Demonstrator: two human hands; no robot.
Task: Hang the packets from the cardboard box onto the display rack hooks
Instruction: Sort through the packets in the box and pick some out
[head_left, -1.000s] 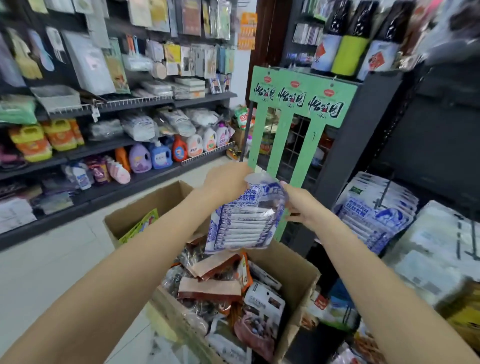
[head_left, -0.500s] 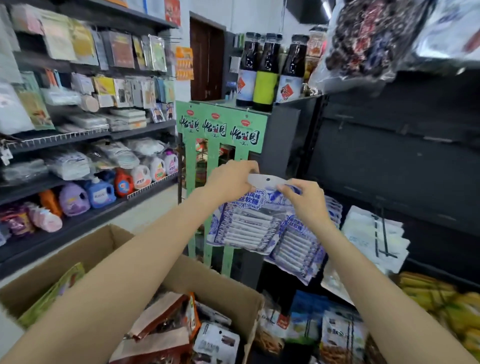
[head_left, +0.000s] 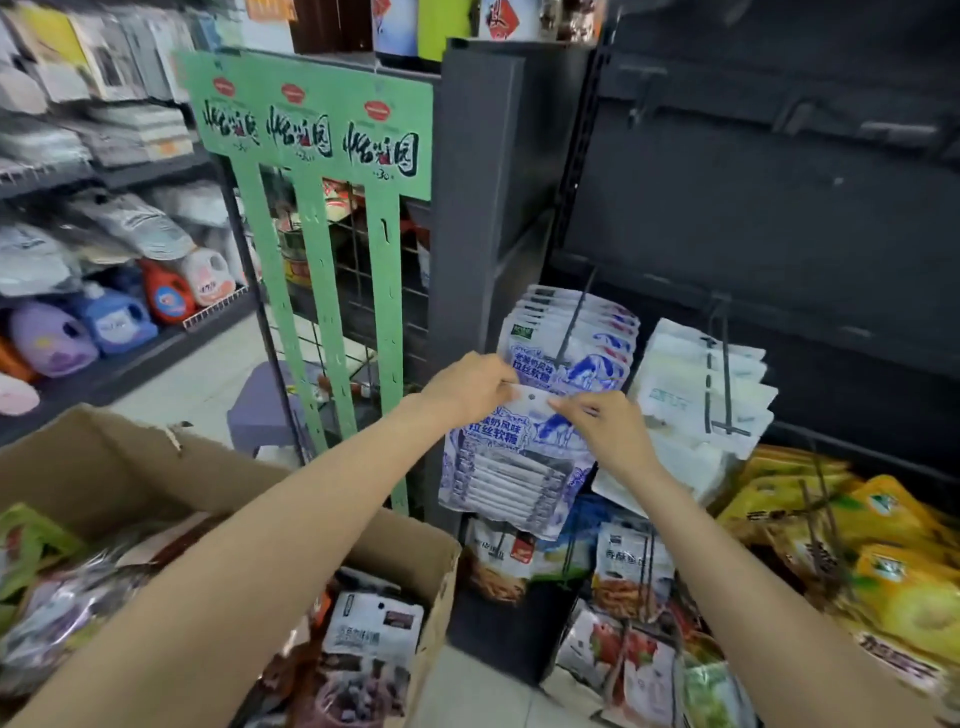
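- Your left hand (head_left: 467, 387) and right hand (head_left: 605, 423) pinch the blue-white packet (head_left: 511, 462) by its top edge, just below the hook (head_left: 574, 322).
- Hung packets (head_left: 571, 338) crowd behind.
- Cardboard box (head_left: 415, 540) sits near left.

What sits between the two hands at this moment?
The blue packet's white header strip, pinched at each end by the left hand and right hand, in the head view.
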